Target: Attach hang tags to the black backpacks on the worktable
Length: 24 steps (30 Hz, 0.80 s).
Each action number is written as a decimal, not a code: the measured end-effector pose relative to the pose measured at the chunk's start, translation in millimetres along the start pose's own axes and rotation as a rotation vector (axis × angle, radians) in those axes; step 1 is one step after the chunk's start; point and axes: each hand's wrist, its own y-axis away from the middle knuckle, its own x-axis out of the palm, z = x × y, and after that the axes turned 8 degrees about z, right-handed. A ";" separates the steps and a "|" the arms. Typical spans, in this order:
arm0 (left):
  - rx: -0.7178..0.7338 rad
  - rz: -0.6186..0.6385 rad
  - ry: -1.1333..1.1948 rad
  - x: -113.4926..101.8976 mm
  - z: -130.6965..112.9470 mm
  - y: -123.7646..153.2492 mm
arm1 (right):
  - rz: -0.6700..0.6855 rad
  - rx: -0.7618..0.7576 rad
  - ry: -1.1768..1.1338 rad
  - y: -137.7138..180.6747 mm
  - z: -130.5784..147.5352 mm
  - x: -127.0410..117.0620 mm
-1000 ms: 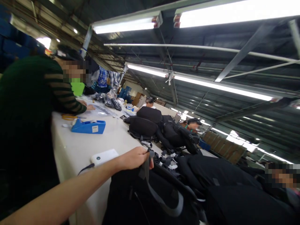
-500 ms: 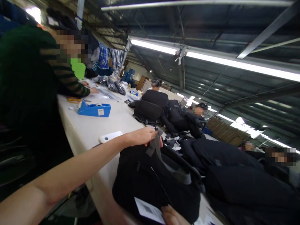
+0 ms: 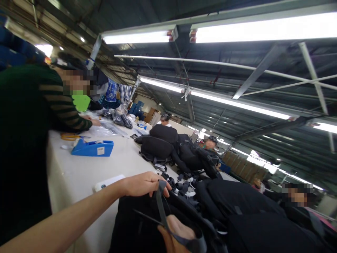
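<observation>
The left hand (image 3: 143, 183) reaches across from the lower left and pinches the upper end of a grey webbing strap (image 3: 162, 207) between thumb and fingers. The strap runs down from that grip and loops under the right hand (image 3: 177, 233), which comes in at the bottom edge. The right hand touches the strap, but whether its fingers are closed around it cannot be told. Both hands work over a black backpack (image 3: 137, 225) lying at the near end of a long white table (image 3: 79, 168).

A white flat device (image 3: 109, 182) with a cable lies just beside the left wrist. Farther up the table stands a blue tape dispenser (image 3: 92, 147), with yellow-handled scissors (image 3: 68, 136) behind it. More black backpacks (image 3: 158, 147) are piled along the right side of the table. A co-worker in a dark striped sleeve (image 3: 65, 112) leans over the table at the left.
</observation>
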 end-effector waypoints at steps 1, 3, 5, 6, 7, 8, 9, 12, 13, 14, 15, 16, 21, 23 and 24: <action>0.021 -0.011 -0.035 -0.6 1.2 -0.1 | 0.000 -0.007 -0.086 -5.0 -1.4 -4.3; 0.066 -0.035 -0.118 -1.5 3.7 0.3 | 0.021 -0.015 -0.261 -12.4 -5.7 -12.6; 0.100 -0.051 -0.205 -1.6 4.8 1.7 | 0.083 0.045 -0.441 -16.5 -10.2 -17.9; 0.111 -0.055 -0.245 -1.1 4.6 2.8 | 0.134 0.099 -0.538 -17.5 -12.0 -18.6; 0.117 -0.056 -0.280 -0.3 4.1 4.0 | 0.184 0.161 -0.642 -18.1 -13.1 -17.9; 0.122 -0.058 -0.311 0.7 3.5 5.2 | 0.220 0.218 -0.750 -18.4 -13.7 -15.8; 0.123 -0.062 -0.341 1.8 3.2 6.3 | 0.241 0.268 -0.854 -18.6 -13.7 -12.5; 0.084 -0.104 -0.412 4.3 4.4 8.3 | 0.234 0.387 -1.143 -19.7 -12.5 -0.9; 0.056 -0.131 -0.436 4.5 5.5 8.3 | 0.231 0.421 -1.213 -20.4 -12.4 1.9; 0.025 -0.156 -0.461 4.4 6.5 7.9 | 0.229 0.440 -1.244 -21.3 -12.7 3.4; -0.006 -0.178 -0.487 4.0 7.2 7.2 | 0.229 0.438 -1.221 -22.2 -13.5 3.6; -0.033 -0.192 -0.512 3.4 7.2 6.3 | 0.234 0.412 -1.146 -23.1 -14.4 2.4; -0.115 -0.102 -0.560 0.2 -5.3 5.3 | 0.228 0.086 -0.552 -25.3 -14.0 -14.0; -0.138 -0.036 -0.539 -0.5 -12.9 9.0 | 0.188 -0.040 -0.442 -24.8 -9.7 -21.1; -0.150 -0.006 -0.524 -0.8 -15.9 12.0 | 0.174 -0.070 -0.422 -24.5 -7.5 -24.5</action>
